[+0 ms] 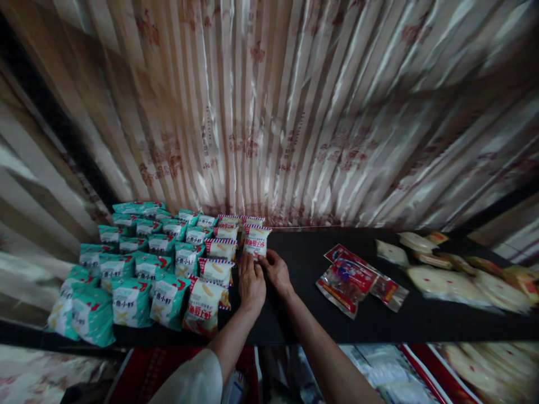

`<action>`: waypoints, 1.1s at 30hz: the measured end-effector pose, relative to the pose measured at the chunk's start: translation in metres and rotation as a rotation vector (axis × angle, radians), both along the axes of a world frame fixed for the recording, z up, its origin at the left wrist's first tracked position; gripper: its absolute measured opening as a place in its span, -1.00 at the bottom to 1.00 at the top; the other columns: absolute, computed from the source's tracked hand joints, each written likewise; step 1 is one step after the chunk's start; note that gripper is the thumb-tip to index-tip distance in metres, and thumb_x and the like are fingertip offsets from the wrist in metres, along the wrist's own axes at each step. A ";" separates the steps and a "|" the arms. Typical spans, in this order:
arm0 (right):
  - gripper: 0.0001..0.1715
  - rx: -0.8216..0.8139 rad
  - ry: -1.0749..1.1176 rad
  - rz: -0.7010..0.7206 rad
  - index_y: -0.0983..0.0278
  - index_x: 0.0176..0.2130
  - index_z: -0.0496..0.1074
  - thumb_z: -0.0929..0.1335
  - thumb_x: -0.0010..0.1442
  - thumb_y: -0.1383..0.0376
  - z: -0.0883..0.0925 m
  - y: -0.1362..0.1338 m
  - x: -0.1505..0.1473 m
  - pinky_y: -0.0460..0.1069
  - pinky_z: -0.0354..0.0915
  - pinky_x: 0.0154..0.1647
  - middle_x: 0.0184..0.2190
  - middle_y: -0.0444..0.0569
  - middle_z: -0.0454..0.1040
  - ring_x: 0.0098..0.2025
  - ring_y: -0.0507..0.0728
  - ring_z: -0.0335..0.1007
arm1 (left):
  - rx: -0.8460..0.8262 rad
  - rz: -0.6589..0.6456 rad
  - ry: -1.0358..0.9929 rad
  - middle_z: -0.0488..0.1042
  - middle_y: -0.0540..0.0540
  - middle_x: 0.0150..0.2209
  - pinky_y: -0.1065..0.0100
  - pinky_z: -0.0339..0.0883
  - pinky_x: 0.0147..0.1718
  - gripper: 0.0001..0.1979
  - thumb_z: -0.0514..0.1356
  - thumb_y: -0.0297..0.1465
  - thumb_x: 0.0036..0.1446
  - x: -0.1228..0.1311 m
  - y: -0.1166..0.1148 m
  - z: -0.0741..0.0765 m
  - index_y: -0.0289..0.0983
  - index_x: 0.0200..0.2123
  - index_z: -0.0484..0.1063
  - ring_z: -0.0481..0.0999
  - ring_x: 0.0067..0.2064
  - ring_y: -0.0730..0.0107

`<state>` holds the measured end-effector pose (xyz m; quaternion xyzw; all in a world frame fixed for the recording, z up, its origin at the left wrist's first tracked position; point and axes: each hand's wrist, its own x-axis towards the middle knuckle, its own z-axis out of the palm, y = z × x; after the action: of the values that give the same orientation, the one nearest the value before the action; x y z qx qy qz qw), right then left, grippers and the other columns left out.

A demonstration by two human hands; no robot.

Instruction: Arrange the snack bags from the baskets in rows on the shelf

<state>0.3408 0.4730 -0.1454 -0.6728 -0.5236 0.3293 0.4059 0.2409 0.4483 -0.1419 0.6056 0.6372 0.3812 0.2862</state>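
Take the white snack bag between the two hands as the middle of the clock. It is at the near end of a short row on the black shelf, its striped top edge facing the curtain at 12 o'clock and its red print showing. The left hand sits at 6 o'clock, fingers stretched forward and touching the bag's lower front. The right hand is at 5 o'clock, fingers bent, with a fingertip or thumb at the bag's lower corner. I cannot tell whether either hand is pinching it or only pressing it.

Just beyond, at 12 o'clock, the top of another white bag shows. A line of similar white bags runs from 10 round to 7 o'clock, near the left hand. Past them, from 8 to 10 o'clock, teal bags are in several rows. Red packets lie overlapping between 3 and 4 o'clock, apart from the right hand; well beyond, at 3 o'clock, are flat cream-coloured packs.
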 end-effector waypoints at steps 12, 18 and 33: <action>-0.57 -0.059 -0.194 0.030 0.20 -0.04 0.42 0.27 0.12 0.11 0.002 0.011 -0.002 0.02 0.30 -0.12 -0.17 -0.02 0.53 -0.13 0.18 0.45 | 0.015 0.021 0.077 0.22 -0.26 0.22 0.13 -0.04 0.26 -0.54 -0.06 -0.41 0.16 0.000 -0.001 0.003 -0.40 0.12 0.27 0.13 0.27 0.18; -0.42 0.067 -0.103 -0.094 0.33 -0.03 0.39 0.29 0.07 0.02 0.011 -0.009 -0.011 0.07 0.32 -0.08 -0.11 0.12 0.47 -0.14 0.21 0.43 | 0.004 -0.017 0.041 0.18 -0.25 0.24 0.11 0.00 0.25 -0.58 -0.04 -0.44 0.15 -0.005 -0.021 0.018 -0.37 0.06 0.34 0.12 0.28 0.16; -0.65 -0.068 0.359 0.165 0.26 -0.34 0.46 0.30 0.11 0.05 -0.010 -0.216 -0.142 -0.05 0.31 -0.30 -0.47 -0.07 0.49 -0.38 0.09 0.40 | -0.525 -0.068 -0.189 0.48 -0.10 -0.17 0.35 0.25 0.02 -0.70 0.03 -0.66 -0.01 -0.159 -0.204 -0.033 -0.27 -0.31 0.48 0.44 -0.05 0.36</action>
<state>0.1986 0.2565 -0.1557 -0.5712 -0.4849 0.4937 0.4414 0.0819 0.2443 -0.1745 0.4936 0.6639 0.2481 0.5040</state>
